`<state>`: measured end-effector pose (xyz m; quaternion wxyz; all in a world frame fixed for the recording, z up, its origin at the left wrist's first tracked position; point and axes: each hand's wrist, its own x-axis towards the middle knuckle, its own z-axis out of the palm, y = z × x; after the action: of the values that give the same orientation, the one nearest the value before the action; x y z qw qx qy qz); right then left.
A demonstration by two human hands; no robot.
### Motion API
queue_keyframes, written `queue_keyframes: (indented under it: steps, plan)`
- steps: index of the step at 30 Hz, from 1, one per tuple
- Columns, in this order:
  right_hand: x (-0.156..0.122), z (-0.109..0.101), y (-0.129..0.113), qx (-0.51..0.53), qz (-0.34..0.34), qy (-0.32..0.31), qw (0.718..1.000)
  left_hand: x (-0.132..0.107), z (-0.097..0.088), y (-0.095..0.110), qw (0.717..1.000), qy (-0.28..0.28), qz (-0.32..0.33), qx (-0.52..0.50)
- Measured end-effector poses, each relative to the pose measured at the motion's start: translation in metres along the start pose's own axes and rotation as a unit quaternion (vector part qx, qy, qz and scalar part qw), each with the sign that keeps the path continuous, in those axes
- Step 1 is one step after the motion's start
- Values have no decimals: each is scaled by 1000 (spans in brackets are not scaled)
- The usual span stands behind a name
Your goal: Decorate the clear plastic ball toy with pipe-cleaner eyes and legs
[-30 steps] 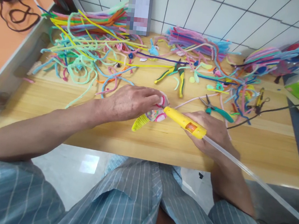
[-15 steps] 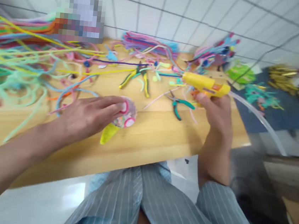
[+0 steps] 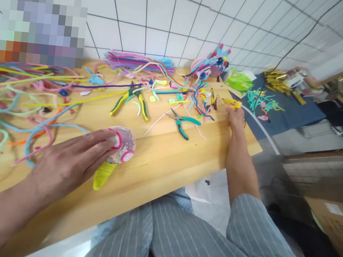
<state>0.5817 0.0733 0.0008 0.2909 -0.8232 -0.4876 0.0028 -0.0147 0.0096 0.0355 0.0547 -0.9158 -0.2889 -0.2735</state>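
My left hand [image 3: 75,155] rests over a round, see-through craft piece [image 3: 130,142] with pink rings and glittery filling. Its fingers press on one of the rings against the table, and a fuzzy yellow piece [image 3: 104,175] sticks out below. At the table's right end, my right hand [image 3: 236,117] grips a yellow glue gun [image 3: 231,102], nozzle pointing left. A long translucent glue stick [image 3: 263,128] trails from its back. Between the hands lie spread teal-handled pliers [image 3: 187,124] and yellow-and-black pliers [image 3: 131,99].
Loose pipe cleaners [image 3: 50,120] tangle across the left side. A pink and purple bundle [image 3: 138,62] lies along the tiled wall [image 3: 158,21]. Finished-looking fuzzy crafts [image 3: 210,65] stand at the back right. Beyond the table edge, green scraps [image 3: 261,101] and gold strips [image 3: 282,85] lie on dark blue cloth.
My right hand has carried the glue gun away from me, towards the table's right end. My left hand stays on the round piece. The whole view has turned to the right.
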Motion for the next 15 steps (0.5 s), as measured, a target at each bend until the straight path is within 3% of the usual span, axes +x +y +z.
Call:
queue_keyframes:
  steps: [6, 9, 12, 15]
  plan:
    - [-12, -5, 1, -56, 153, 37, 986, 1, 1, 3, 998, -9, -43, -51]
    - [-38, -15, -6, -107, 145, 56, 982, 3, 0, 6, 1000, -2, -14, -22]
    - [-79, -14, -35, -41, -32, 44, 998, 6, -1, 8, 1000, 25, 16, -5]
    - [-128, -7, -94, 118, -245, 2, 962, 6, 0, 7, 999, 23, 24, -3]
